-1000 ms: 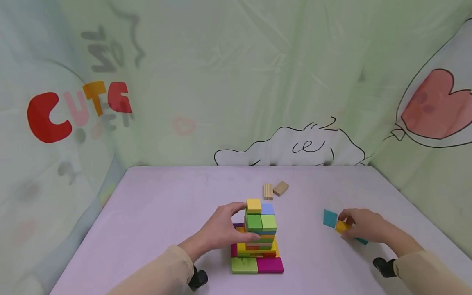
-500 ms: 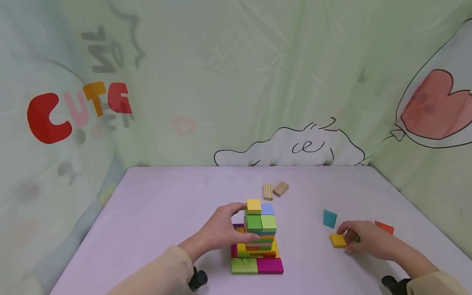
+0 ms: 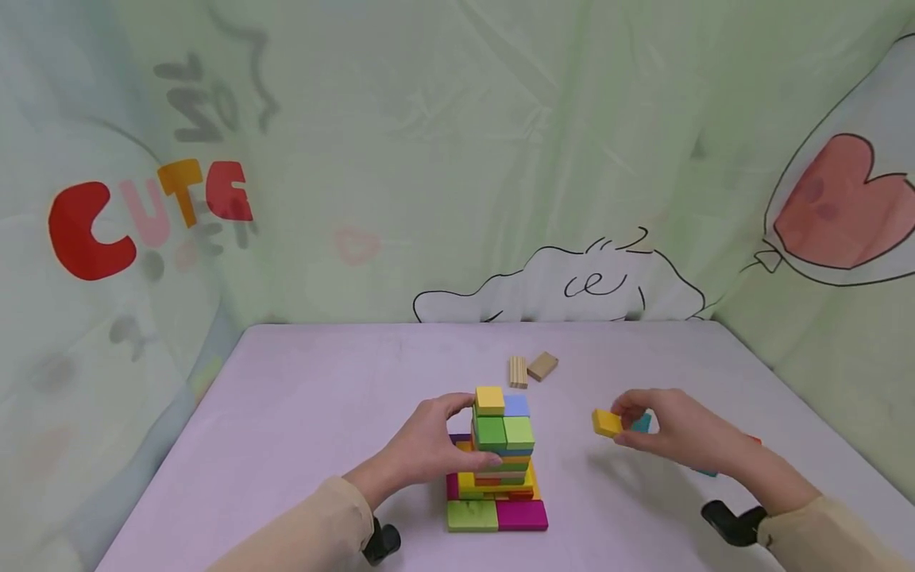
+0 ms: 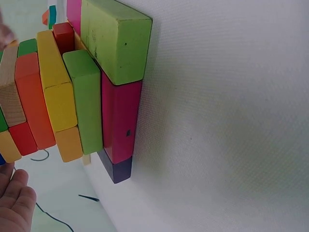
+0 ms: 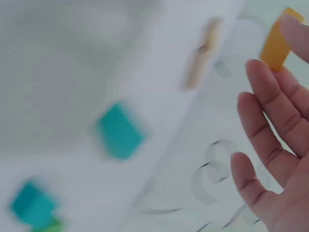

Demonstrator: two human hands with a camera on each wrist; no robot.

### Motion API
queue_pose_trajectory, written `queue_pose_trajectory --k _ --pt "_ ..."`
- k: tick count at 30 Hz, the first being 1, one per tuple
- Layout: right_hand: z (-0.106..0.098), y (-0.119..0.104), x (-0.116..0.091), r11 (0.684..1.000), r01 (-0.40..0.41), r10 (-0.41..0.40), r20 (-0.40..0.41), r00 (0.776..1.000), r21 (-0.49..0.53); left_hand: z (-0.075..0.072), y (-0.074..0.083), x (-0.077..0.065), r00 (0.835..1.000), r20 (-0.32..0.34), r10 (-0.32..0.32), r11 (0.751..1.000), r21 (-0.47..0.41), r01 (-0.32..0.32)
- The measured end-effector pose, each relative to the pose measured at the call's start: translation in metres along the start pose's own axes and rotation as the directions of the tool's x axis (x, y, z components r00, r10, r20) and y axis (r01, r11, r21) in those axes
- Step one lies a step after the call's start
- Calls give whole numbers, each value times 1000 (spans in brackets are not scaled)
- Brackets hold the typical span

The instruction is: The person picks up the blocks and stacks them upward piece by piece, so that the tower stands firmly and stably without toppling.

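Note:
A tower of coloured wooden blocks point(image 3: 493, 433) stands on the table, wider at its base. My left hand point(image 3: 429, 446) holds its upper part from the left, thumb across the front and fingers at the far side. The left wrist view shows the tower's stacked layers point(image 4: 87, 96) and part of that hand point(image 4: 18, 205). To the right of the tower, my right hand point(image 3: 668, 425) pinches a yellow block point(image 3: 606, 423) between thumb and fingertips, above the table. In the right wrist view this block point(image 5: 275, 46) is at the top right, the other fingers spread.
Two plain wooden blocks point(image 3: 543, 366) lie behind the tower. A teal block point(image 3: 642, 423) is partly hidden behind my right hand; another teal block point(image 3: 708, 473) and a red-orange one point(image 3: 754, 439) peek out by that arm. Fabric walls surround the table point(image 3: 343, 373).
My right hand has taken hold of the yellow block, lifted it off the table and carried it left, towards the tower. My left hand stays at the tower.

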State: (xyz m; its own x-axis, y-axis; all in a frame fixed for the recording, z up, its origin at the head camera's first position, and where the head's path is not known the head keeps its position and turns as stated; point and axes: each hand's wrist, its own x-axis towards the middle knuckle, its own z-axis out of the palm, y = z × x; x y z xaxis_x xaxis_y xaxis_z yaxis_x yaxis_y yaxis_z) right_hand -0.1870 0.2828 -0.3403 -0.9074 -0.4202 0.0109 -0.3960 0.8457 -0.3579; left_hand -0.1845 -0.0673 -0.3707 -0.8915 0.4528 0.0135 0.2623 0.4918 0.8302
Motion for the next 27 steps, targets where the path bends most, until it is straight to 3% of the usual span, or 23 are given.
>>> queue_pose_trajectory --k 6,11,27 --pt "-17 -59 26 996 91 -90 -33 995 19 0 0 0 1000 -1 6 1000 -9 -6" --pt "-19 -85 40 981 191 -191 -26 981 25 0 -1 1 1000 4 7 1000 -23 -6" --pt "-17 -103 51 972 233 -233 12 972 30 -1 -3 1 1000 2 27 999 -33 -27"
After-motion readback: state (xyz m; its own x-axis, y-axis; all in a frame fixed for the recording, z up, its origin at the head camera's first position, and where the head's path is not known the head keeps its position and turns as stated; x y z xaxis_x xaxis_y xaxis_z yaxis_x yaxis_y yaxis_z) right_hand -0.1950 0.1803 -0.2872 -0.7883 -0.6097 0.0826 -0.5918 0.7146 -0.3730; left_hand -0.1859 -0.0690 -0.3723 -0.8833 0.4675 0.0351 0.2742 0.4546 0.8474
